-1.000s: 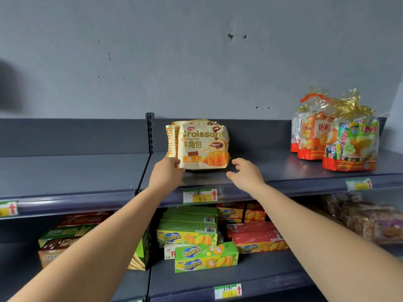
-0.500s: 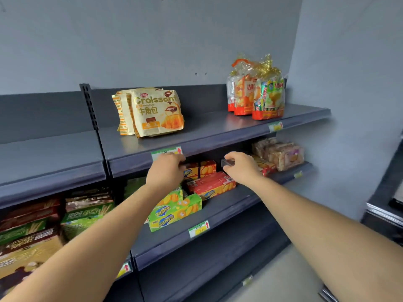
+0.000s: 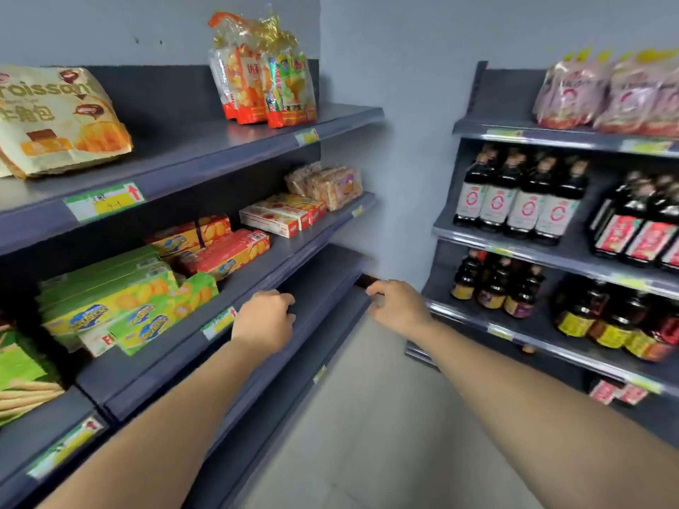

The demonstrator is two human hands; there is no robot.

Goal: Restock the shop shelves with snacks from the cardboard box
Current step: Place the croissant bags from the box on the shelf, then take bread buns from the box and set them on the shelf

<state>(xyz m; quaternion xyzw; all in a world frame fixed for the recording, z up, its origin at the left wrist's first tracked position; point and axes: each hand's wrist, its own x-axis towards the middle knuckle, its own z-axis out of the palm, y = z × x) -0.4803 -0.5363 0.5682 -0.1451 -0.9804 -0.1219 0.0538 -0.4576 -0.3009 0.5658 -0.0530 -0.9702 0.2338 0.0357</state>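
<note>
My left hand [image 3: 264,321] hangs in front of the lower grey shelf [image 3: 316,288], fingers curled in, holding nothing. My right hand [image 3: 397,306] is past that shelf's right end, over the floor, fingers loosely bent and empty. A cream croissant bag [image 3: 55,119] stands on the top shelf [image 3: 220,148] at the far left, well above both hands. The cardboard box is out of view.
Gift snack bags [image 3: 264,79] stand on the top shelf. Green biscuit boxes [image 3: 121,306], red boxes [image 3: 227,251] and bread packs [image 3: 327,185] fill the middle shelf. A second shelf unit at the right holds dark bottles [image 3: 521,200] and pink bags [image 3: 606,93]. Grey floor [image 3: 367,416] lies between.
Both hands have left the croissant bag on the top shelf and dropped lower. The view has swung right and down, bringing the bottle shelves and floor into sight.
</note>
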